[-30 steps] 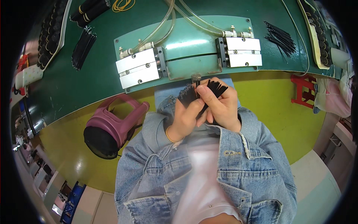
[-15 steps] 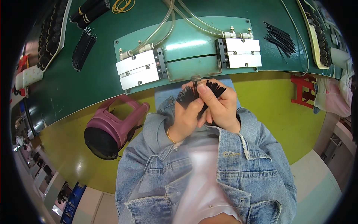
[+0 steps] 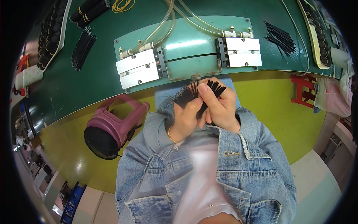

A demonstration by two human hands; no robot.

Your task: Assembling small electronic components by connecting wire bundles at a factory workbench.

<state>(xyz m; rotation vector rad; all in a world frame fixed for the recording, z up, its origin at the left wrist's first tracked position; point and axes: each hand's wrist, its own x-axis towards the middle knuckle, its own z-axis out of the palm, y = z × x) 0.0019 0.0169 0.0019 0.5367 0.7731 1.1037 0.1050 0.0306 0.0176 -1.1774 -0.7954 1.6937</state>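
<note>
Thin black strips (image 3: 197, 93) fan out between both hands, just below the green bench (image 3: 93, 82). The left hand (image 3: 184, 117) and right hand (image 3: 220, 108) press together, both clamped on them.

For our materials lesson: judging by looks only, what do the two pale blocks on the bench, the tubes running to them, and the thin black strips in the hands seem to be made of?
Blocks: probably bare metal, perhaps aluminium; flat, pale, with screw heads.
Tubes: clear flexible plastic; the green bench shows through.
Strips: likely matte black plastic; too small to be sure.
</note>
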